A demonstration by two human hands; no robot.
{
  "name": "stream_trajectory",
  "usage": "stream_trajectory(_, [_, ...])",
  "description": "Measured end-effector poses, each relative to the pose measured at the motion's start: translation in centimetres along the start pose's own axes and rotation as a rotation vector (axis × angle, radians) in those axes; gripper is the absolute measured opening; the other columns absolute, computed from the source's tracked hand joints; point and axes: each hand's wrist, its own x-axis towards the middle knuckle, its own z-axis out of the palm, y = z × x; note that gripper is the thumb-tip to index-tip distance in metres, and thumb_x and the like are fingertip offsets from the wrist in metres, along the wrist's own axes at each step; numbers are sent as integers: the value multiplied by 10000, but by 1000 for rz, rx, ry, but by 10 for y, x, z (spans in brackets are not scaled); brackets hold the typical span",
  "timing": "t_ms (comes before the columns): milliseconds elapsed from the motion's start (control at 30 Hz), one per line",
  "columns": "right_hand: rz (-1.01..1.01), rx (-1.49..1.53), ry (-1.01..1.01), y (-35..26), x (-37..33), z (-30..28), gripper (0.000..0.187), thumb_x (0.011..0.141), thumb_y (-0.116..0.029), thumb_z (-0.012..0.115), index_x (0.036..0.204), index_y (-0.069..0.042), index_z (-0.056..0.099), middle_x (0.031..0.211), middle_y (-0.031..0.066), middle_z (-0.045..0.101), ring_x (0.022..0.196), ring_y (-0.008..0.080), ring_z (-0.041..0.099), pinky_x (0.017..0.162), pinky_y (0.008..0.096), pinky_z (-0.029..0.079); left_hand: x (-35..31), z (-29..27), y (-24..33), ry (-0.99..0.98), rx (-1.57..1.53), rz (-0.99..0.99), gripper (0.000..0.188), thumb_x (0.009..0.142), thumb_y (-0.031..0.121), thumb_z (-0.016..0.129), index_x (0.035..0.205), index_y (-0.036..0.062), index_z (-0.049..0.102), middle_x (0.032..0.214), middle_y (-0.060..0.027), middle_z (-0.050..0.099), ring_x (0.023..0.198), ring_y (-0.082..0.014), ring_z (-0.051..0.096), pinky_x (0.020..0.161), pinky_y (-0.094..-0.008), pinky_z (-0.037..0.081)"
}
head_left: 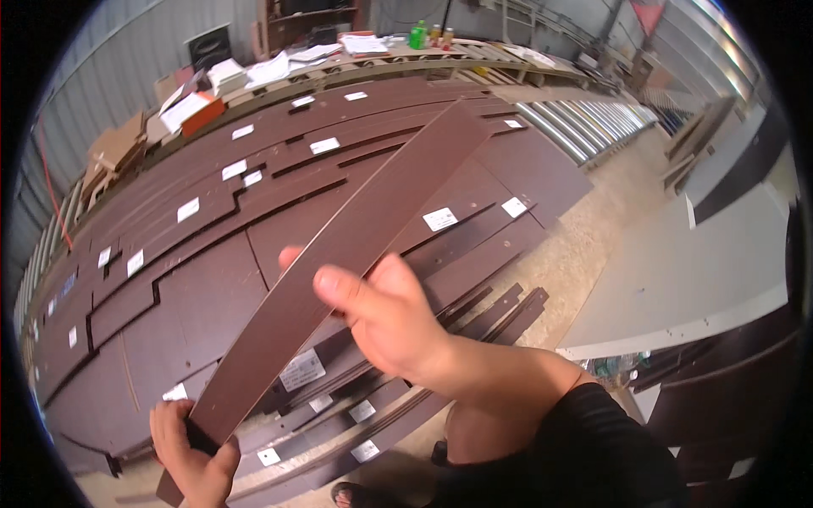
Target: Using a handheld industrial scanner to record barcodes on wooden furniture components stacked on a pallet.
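A long, narrow dark brown board slants across the view, its far end up over the stacked panels and its near end low at the left. Around its middle is my right hand, thumb on top and fingers wrapped underneath. My left hand grips the same board close to its near end. Below and beyond it lie many flat brown panels of differing widths, side by side and layered, several with white labels stuck on.
Metal rollers of a conveyor run at the far right. Papers, an orange box and a green bottle sit along the back. A large grey panel stands at the right, with cardboard at the far left.
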Motion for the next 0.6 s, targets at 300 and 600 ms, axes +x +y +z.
stream_trajectory(300, [-374, 96, 201, -63, 18, -47, 287, 982, -60, 561, 1268, -46, 534, 1257, 166, 648, 1177, 292, 626, 1006, 463, 527, 1, -3, -50, 30, 76, -92, 655, 520, 1, 546, 1175, -23, 521, 1161, -134, 500, 1117, -303, 509, 1045, -304, 347])
stream_trajectory(600, [-311, 213, 184, -65, 18, -56, 250, 957, -60, 600, 1155, -134, 467, 1107, 149, 687, 1055, 267, 651, 930, 439, 535, 3, -4, -60, 107, 229, 17, 644, 546, -8, 535, 1189, -14, 524, 1168, -159, 514, 1163, -355, 499, 1085, -371, 342])
